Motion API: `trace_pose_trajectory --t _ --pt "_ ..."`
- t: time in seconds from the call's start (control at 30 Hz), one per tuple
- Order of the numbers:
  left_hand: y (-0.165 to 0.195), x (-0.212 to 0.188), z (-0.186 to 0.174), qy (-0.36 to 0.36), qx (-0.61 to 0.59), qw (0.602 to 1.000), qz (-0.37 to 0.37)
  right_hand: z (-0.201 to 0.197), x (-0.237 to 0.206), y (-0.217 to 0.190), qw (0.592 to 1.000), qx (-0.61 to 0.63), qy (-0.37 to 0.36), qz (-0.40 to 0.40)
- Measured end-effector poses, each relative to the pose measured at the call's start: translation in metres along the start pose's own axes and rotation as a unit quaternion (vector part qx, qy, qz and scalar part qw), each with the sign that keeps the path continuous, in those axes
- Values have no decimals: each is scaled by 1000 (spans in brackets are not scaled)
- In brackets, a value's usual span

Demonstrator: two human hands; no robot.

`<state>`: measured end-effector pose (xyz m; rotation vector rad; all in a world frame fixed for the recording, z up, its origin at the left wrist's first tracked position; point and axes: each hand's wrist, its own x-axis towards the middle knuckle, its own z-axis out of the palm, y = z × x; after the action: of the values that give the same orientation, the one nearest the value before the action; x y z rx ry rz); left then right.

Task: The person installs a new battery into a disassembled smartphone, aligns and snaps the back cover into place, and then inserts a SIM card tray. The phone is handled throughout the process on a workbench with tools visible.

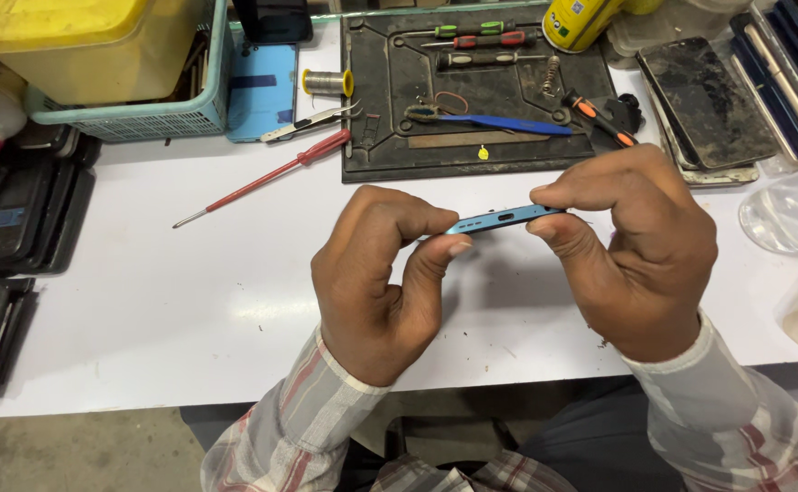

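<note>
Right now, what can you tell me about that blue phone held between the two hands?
The blue phone is seen edge-on: a thin, glossy light-blue frame with a slot-shaped port and a row of small holes. It is held roughly level above the white table, its ends pinched by the left hand and right hand.

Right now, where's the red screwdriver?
In the head view the red screwdriver lies on the white table, left of the dark work mat, below the tweezers, up-left of the left hand.

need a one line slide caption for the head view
Both hands, left hand and right hand, pinch a blue phone edge-on above a white table, near a red screwdriver.
</note>
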<state>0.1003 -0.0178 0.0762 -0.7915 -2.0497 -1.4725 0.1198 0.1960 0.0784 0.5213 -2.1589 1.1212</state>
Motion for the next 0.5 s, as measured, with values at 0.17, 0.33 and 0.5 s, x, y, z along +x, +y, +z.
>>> trace_pose_trajectory --t 0.17,0.33,0.5 --pt "1 0 0 2 -7 1000 -14 3 -1 1 999 -33 8 -12" --pt "-3 -9 1 25 -49 997 -63 12 3 -2 999 27 18 -3" --pt "-14 -24 6 70 -175 971 -144 17 1 -3 999 27 -24 11"
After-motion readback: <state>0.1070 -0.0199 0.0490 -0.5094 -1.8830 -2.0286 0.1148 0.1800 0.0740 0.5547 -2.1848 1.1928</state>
